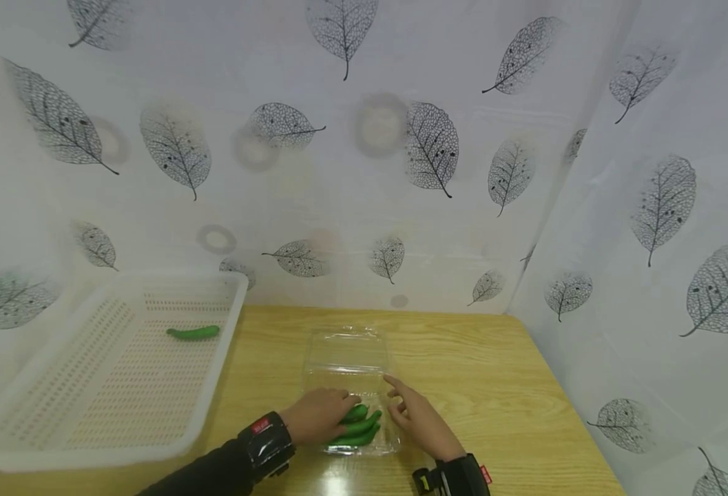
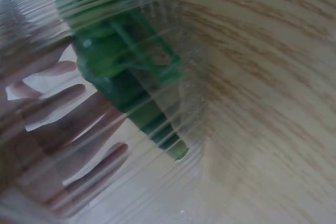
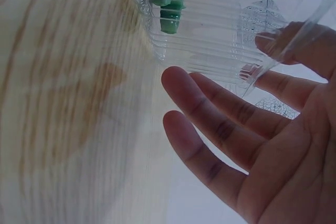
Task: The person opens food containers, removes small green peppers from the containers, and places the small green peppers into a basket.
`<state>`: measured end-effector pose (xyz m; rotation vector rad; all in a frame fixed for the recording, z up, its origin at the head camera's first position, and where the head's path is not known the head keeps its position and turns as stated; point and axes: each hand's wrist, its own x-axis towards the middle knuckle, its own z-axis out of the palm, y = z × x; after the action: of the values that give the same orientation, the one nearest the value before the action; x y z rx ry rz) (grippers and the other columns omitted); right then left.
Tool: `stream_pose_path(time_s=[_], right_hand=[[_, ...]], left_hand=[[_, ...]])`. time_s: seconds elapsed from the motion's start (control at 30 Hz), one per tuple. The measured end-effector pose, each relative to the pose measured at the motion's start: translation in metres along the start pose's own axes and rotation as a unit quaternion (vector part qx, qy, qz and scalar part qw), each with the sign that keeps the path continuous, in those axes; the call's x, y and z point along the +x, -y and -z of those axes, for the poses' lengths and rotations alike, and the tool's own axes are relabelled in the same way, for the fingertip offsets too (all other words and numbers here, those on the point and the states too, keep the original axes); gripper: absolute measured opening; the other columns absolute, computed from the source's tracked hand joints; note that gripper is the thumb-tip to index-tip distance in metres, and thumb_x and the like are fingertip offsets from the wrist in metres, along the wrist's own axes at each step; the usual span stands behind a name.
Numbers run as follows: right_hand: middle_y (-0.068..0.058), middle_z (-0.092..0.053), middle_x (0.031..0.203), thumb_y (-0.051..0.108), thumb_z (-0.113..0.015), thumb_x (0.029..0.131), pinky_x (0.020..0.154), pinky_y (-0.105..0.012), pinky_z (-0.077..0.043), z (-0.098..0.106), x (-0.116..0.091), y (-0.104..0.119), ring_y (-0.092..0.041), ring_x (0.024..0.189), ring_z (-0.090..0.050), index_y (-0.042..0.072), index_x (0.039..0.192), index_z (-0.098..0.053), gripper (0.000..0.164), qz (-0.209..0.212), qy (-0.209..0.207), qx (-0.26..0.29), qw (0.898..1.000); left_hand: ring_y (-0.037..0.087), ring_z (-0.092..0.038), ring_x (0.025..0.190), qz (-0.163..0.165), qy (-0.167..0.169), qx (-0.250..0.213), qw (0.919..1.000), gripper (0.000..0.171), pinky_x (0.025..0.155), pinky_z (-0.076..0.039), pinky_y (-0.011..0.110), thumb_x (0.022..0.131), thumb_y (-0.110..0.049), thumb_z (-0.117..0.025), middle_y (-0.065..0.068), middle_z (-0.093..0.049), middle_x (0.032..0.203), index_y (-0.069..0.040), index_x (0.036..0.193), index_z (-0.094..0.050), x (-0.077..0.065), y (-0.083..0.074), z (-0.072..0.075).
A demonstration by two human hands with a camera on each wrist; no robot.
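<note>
A clear plastic clamshell box [image 1: 392,441] lies on the table with its lid [image 1: 345,351] folded back. Several green peppers [image 1: 359,430] lie side by side in the box. My left hand [image 1: 317,415] reaches over the left rim, fingertips beside the peppers. Through the ribbed plastic, the left wrist view shows its fingers [image 2: 100,124] fairly straight and spread. At the right wall is my right hand [image 1: 422,420], its fingers [image 3: 226,129] loosely extended outside the plastic and its thumb by the rim. Green peppers [image 3: 170,3] show through the wall there too.
A large white plastic basket [image 1: 215,386] stands on the left, with one green pepper [image 1: 193,333] in it. Under everything is a wood-grain table [image 1: 487,372]. A pale curtain [image 1: 351,193] with a leaf print hangs behind the table and along its right side.
</note>
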<state>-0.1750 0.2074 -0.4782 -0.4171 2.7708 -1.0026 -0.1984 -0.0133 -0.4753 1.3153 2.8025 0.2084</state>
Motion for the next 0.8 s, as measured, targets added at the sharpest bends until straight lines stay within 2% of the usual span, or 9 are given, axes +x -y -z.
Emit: stream_pose_path(time_s=[0.17, 0.57, 0.8], right_hand=[[-0.018, -0.06, 0.116, 0.009, -0.055, 0.093, 0.064, -0.027, -0.05, -0.0003, 0.0014, -0.0005, -0.019, 0.086, -0.063, 0.006, 0.141, -0.038, 0.052, -0.006, 0.0, 0.0, 1.0], [-0.019, -0.059, 0.118, 0.01, -0.055, 0.093, 0.064, -0.028, -0.051, 0.0012, 0.0011, 0.0001, -0.02, 0.086, -0.063, 0.007, 0.142, -0.036, 0.053, -0.006, 0.007, 0.013, 1.0], [-0.02, -0.059, 0.117, 0.009, -0.055, 0.093, 0.064, -0.026, -0.05, 0.0007, 0.0005, 0.0008, -0.02, 0.085, -0.063, 0.006, 0.142, -0.037, 0.052, 0.002, 0.005, 0.016, 1.0]], left_hand=[[0.005, -0.054, 0.07, -0.007, -0.006, -0.01, 0.9999, 0.042, 0.062, -0.045, 0.017, 0.08, -0.029, -0.07, 0.0, -0.064, 0.092, -0.013, 0.117, -0.058, 0.0006, 0.0019, -0.0048], [0.007, -0.056, 0.079, 0.013, 0.013, -0.027, 0.9995, 0.044, 0.067, -0.047, 0.021, 0.08, -0.032, -0.07, 0.0, -0.064, 0.102, -0.015, 0.119, -0.057, 0.001, 0.0017, -0.0074], [0.003, -0.049, 0.07, 0.0, 0.007, -0.025, 0.9997, 0.04, 0.061, -0.043, 0.017, 0.078, -0.033, -0.072, -0.003, -0.058, 0.093, -0.013, 0.112, -0.061, 0.0012, 0.004, -0.0063]])
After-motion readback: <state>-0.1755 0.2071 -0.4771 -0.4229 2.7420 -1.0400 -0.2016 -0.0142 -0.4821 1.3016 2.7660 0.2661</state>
